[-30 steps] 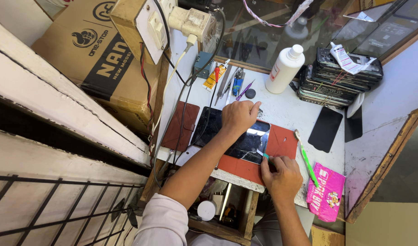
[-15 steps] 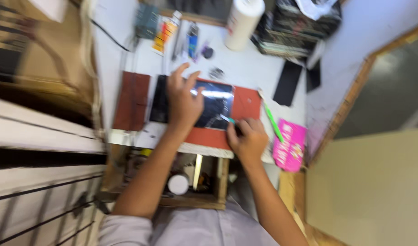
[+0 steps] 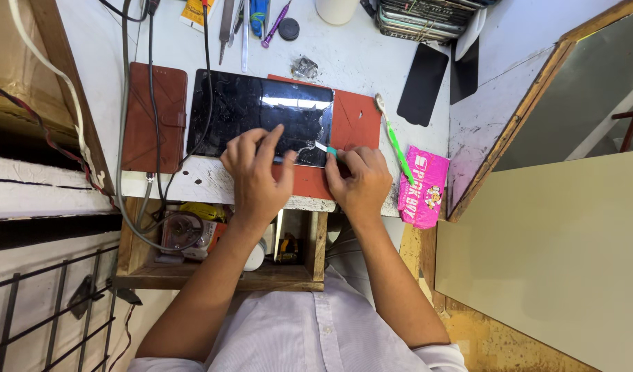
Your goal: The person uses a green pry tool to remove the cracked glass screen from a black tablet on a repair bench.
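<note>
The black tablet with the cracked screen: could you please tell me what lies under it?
Under the black cracked tablet lies a flat red mat, showing at its right and lower edges. The left hand presses on the glass. How far the mat extends beneath is covered.

Brown wallet case (image 3: 154, 117), pink packet (image 3: 421, 187)

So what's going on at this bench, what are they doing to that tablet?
A person is bent over a black tablet with a cracked screen, which lies on a red mat on a white workbench. The left hand presses down on the glass near its lower edge. The right hand pinches a small teal pry tool at the tablet's lower right corner, where the cracks spread. A brown wallet case lies to the left, and a green toothbrush and a pink packet to the right.
</note>
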